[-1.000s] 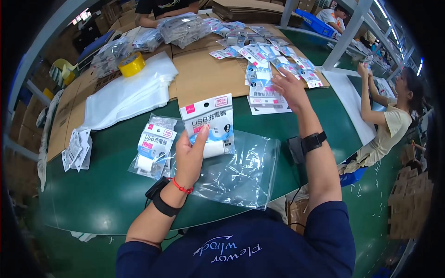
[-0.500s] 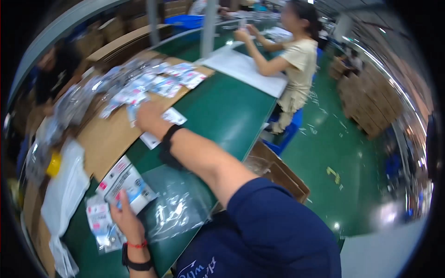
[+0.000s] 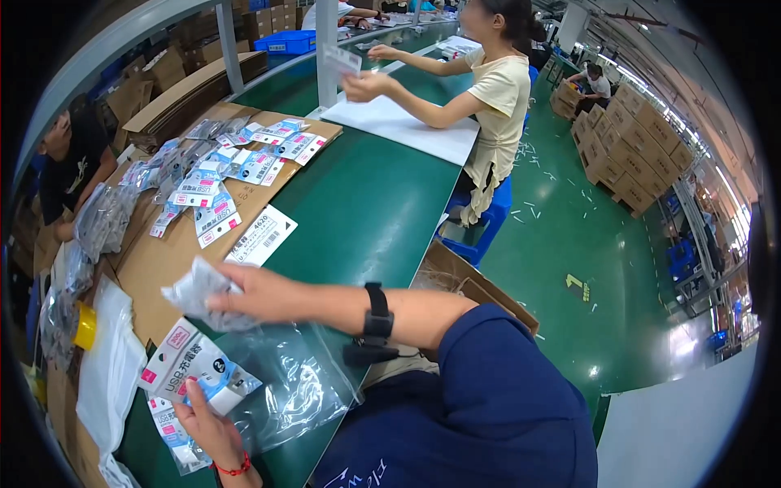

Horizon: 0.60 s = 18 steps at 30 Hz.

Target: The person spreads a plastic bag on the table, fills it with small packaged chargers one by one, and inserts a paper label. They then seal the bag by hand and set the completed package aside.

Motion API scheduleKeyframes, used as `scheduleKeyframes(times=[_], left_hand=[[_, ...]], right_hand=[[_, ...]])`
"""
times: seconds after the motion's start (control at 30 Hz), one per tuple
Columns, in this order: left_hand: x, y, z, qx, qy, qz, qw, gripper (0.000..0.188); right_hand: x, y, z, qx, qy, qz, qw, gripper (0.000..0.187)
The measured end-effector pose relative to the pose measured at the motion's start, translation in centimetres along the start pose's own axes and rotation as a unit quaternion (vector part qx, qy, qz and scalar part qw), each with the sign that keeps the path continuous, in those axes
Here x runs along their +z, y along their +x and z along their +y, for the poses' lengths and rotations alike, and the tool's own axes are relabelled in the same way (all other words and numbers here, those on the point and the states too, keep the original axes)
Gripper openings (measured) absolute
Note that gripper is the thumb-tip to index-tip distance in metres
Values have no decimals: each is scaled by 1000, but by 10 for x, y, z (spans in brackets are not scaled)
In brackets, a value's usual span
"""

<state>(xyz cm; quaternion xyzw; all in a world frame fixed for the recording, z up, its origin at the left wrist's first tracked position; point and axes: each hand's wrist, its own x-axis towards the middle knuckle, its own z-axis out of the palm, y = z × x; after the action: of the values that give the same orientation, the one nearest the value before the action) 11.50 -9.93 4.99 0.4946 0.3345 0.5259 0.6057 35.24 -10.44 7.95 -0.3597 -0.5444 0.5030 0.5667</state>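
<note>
My left hand [image 3: 210,431] is closed on a flat packet [image 3: 191,358] with a white header and pink and blue print, its thumb lying over the front. A similar packet [image 3: 168,424] lies partly hidden beneath it. Just beyond, my right hand [image 3: 259,294] grips a silvery-grey packet [image 3: 195,285], slightly blurred and seen from its plain side. A large clear plastic bag [image 3: 297,382] lies flat on the green table, to the right of my left hand. Farther off, a pile of packets [image 3: 207,183] covers part of a cardboard sheet [image 3: 175,254].
A labelled white sheet [image 3: 264,236] lies beside the cardboard. White plastic film [image 3: 106,350] and a yellow roll [image 3: 85,327] are at the left. An open carton [image 3: 472,281] stands right of the table. A co-worker [image 3: 500,98] sits ahead; another person [image 3: 81,163] is at far left.
My right hand has come back from the pile toward me, bringing a packet near my left hand. My left hand still holds its packet. The view has shifted slightly.
</note>
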Motion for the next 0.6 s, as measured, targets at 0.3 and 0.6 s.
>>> scheduleKeyframes(times=[0.3, 0.6], left_hand=[[38, -24, 9, -25, 70, -63, 995, 32], [48, -35, 13, -109, 0, -70, 992, 33]], right_hand=[[38, -46, 11, 65, 507, -85, 855, 65], [45, -69, 7, -109, 164, -36, 980, 78]])
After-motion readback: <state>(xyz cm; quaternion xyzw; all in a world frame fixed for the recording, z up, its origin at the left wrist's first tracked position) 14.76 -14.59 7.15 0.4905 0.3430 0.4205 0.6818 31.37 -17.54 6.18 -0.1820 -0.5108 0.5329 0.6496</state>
